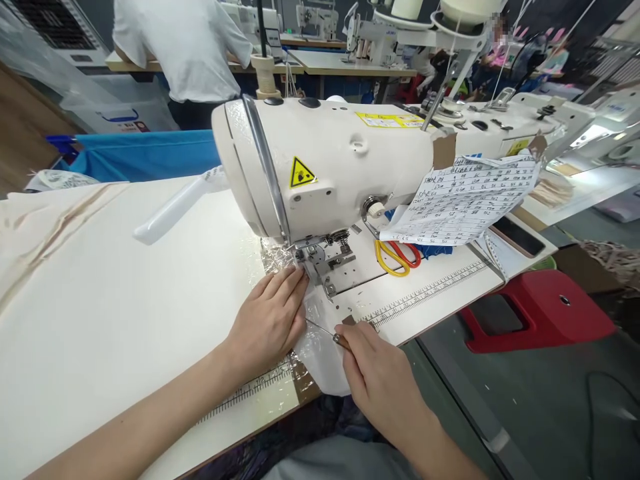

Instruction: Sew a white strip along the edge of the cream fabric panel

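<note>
My left hand (273,313) lies with its fingers stretched out on a piece of white fabric (323,363), fingertips close to the presser foot of the sewing machine (320,167). In my right hand (377,380) is an awl (341,340), gripped by its brown handle. Its thin metal shaft points left toward my left thumb, over the fabric; the tip is hard to make out. The white fabric hangs slightly over the table's front edge. Clear plastic film covers part of the tabletop around the needle area.
Scissors (393,259) with yellow and red handles lie right of the needle. A handwritten sheet (460,200) hangs from the machine, near a phone (517,236). A red stool (545,310) stands at the right. Beyond the machine, a person in a white shirt (175,47) works.
</note>
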`<state>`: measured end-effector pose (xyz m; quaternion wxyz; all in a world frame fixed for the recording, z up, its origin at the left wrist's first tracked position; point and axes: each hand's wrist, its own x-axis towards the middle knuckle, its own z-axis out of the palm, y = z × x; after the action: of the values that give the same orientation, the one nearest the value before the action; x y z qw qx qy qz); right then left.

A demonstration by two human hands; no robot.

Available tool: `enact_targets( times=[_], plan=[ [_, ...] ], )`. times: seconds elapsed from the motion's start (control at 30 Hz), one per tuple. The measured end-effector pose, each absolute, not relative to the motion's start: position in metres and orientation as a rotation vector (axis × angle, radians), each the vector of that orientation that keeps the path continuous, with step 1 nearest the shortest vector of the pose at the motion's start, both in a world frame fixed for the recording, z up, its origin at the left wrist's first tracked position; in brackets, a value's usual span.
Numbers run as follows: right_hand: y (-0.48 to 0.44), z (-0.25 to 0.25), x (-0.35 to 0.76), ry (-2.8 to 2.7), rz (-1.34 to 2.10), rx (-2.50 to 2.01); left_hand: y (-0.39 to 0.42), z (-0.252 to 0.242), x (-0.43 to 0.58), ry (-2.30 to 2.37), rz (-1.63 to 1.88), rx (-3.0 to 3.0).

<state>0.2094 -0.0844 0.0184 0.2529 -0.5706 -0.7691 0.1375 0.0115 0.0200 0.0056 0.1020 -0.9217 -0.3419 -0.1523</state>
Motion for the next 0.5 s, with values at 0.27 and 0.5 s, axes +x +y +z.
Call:
enact_targets(
  times=[0.27,0.5],
  plan=[
    [-0.078,0.02,0.205,-2.077,0.316,-1.503,0.013,0.008,0.011,-0.964,-0.478,-2.777],
    [-0.066,0.018,0.202,-2.068,0.261,-1.437,0.013,0.01,0.012,-0.937,-0.533,-2.796]
  ],
)
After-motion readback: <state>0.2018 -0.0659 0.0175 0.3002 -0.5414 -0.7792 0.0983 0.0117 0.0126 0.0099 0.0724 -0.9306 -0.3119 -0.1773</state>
